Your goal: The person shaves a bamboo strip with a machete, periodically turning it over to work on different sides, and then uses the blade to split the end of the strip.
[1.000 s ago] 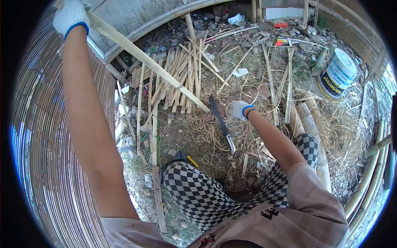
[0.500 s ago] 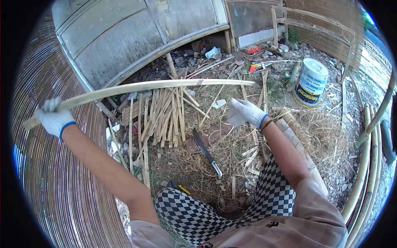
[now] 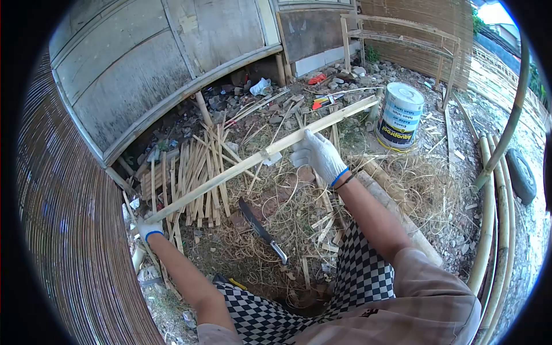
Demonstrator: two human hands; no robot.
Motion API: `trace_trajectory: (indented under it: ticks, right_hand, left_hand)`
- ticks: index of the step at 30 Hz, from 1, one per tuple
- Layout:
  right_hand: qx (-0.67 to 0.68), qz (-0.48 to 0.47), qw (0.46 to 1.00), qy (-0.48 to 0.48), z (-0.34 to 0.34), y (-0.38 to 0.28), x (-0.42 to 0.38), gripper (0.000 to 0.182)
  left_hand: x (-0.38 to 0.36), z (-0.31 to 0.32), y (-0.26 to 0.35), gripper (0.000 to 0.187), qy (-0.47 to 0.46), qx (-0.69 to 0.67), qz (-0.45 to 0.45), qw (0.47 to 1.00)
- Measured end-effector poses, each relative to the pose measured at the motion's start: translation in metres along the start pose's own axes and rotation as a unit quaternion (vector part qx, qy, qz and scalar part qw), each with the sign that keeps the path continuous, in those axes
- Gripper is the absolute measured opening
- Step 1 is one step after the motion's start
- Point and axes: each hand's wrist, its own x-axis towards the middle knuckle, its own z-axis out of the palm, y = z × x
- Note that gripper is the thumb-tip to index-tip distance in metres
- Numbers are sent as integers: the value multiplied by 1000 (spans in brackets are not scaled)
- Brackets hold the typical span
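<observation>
A long split bamboo strip (image 3: 340,116) slants across the view from lower left to upper right. My left hand (image 3: 150,229), in a white glove with a blue cuff, is closed on its lower left end. My gloved right hand (image 3: 319,157) grips the strip right of its middle, thumb and fingertips at its edge. On the ground below the strip lies a large knife (image 3: 261,230) with a dark blade and a pale-ended handle. A pile of cut bamboo strips (image 3: 198,184) spreads beyond my left hand, partly behind the held strip.
An upturned-label Aquaproof bucket (image 3: 399,118) stands at the back right. Thin shavings (image 3: 431,187) cover the ground around a thick bamboo pole (image 3: 397,207). Long bamboo poles (image 3: 493,218) and a tyre (image 3: 522,175) lie at right. A woven bamboo screen (image 3: 80,230) borders the left.
My left hand has lowered and moved right with the strip's end. My right hand, free before, now grips the strip, whose far end has risen. The view has turned right.
</observation>
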Motion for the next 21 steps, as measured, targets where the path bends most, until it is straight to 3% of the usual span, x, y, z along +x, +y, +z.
trace_trajectory:
  ticks: [3, 4, 5, 6, 8, 10, 12, 14, 15, 16, 17, 18, 19, 21]
  right_hand:
    - [-76, -2, 997, 33, 11, -3, -7, 34]
    - [-78, -19, 996, 44, 14, 1, -7, 35]
    - [-77, -15, 996, 43, 14, 3, -7, 34]
    - [-76, -11, 996, 41, 13, 5, -7, 33]
    - [-62, -6, 997, 52, 13, 10, -5, 32]
    - [-50, 0, 998, 26, 19, 14, -6, 32]
    - [-37, 10, 999, -9, 24, 22, -8, 34]
    - [-47, 30, 998, -41, 35, 35, -11, 35]
    - [-51, 46, 996, -56, 41, 47, -16, 35]
    - [-83, 50, 994, -40, 49, 58, -16, 36]
    - [-123, 66, 989, -42, 54, 63, -19, 37]
    - [-165, 80, 982, -45, 60, 63, -23, 38]
    - [-207, 95, 972, -48, 64, 63, -26, 39]
    - [-316, 122, 934, -114, 61, 63, -20, 40]
  left_hand:
    - [-27, -11, -10, 42, 194, 128, 4, 973]
    - [-36, -11, -6, 51, 226, 319, 14, 920]
    - [-43, -12, 0, 61, 250, 496, 24, 831]
    - [-74, 9, 0, 68, 289, 590, 77, 750]
    - [-167, 76, -12, 81, 410, 678, 199, 577]
    - [-184, 87, -18, 88, 186, 751, 529, 349]
    - [-214, 99, -35, 91, -79, 720, 593, 352]
    - [-269, 110, -63, 89, -289, 736, 478, 382]
    - [-293, 113, -76, 87, -373, 738, 377, 418]
    - [-306, 114, -90, 80, -441, 736, 322, 400]
    - [-316, 115, -102, 68, -492, 716, 214, 446]
    - [-303, 102, -117, 64, -503, 726, 207, 421]
    - [-313, 120, -113, 62, -485, 780, 35, 393]
    - [-280, 83, -132, 57, -522, 747, -68, 406]
